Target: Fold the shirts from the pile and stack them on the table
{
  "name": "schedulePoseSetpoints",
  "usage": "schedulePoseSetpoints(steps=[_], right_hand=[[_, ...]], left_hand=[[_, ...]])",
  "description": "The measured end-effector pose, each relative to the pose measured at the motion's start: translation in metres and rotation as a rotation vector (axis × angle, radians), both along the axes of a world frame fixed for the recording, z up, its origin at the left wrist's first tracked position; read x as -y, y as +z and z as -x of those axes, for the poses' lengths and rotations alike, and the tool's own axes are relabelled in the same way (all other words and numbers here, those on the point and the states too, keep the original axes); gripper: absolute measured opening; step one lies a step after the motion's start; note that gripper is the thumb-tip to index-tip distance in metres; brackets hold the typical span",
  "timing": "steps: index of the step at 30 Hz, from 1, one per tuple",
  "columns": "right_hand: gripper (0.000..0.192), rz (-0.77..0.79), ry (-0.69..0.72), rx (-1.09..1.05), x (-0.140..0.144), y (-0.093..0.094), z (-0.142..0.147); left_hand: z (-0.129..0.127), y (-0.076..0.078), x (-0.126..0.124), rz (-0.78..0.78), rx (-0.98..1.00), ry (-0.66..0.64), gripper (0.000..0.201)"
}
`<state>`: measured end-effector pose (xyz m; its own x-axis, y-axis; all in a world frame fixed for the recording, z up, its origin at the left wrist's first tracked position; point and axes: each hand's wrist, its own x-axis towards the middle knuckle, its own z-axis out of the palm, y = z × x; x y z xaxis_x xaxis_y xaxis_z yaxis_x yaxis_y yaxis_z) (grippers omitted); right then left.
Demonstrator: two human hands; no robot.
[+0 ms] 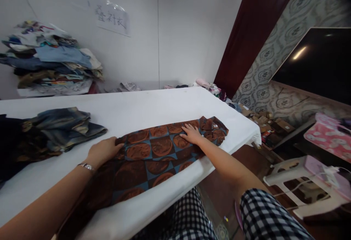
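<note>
The brown and blue cloth shirt with big round shapes [161, 146] lies right under the two hands, on the long white surface [142, 106], near its front edge. Its long way goes from left to right, and the collar [215, 126] is at the right end. The right hand [192, 135] is nearer to the collar. The left hand [102, 152] is at the other end, by the far left corner of the cloth.

The left hand looks bent around the edge of the shirt, with the thumb and fingers pinching it. The right hand grabs nothing. It lies flat on top with its fingers spread out.

The shirt has brown and blue squares, with large orange-brown circles in them. The top part looks quite flat, and a small white label [215, 126] shows at the collar. The lower left part is dark and goes down under the left arm. Blue and tan faded clothes [68, 126] sit to the left, apart from the shirt.
</note>
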<state>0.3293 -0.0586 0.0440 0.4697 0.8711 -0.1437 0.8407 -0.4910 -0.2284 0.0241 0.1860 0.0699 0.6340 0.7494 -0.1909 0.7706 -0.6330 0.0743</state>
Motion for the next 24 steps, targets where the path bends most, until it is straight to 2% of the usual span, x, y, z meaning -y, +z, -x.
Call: schedulePoseSetpoints(steps=[4,7,11,14,17,21,24], right_hand=[[0.065,-0.009,0.009,-0.023,0.005,-0.003,-0.003],[0.065,-0.048,0.052,-0.072,0.008,0.0,-0.004],[0.065,-0.128,0.062,-0.094,0.008,0.0,-0.003],[0.068,-0.095,0.009,-0.072,0.01,-0.005,-0.003],[0.069,-0.046,0.004,-0.046,0.013,-0.008,-0.004],[0.067,-0.006,-0.039,-0.104,0.012,0.006,0.001],[0.066,-0.112,-0.028,-0.069,0.008,0.018,0.023]], left_hand=[[0.008,0.003,-0.008,0.127,0.128,0.002,0.037],[0.021,-0.002,-0.013,0.173,0.122,0.038,0.032],[0.032,-0.009,-0.012,0.127,0.102,0.086,0.033],[0.034,-0.008,-0.008,0.069,0.114,0.062,0.036],[0.033,-0.005,-0.008,0.085,0.112,0.049,0.037],[0.034,-0.002,-0.014,0.204,0.157,0.115,0.039],[0.04,0.003,-0.01,0.26,0.236,0.154,0.05]])
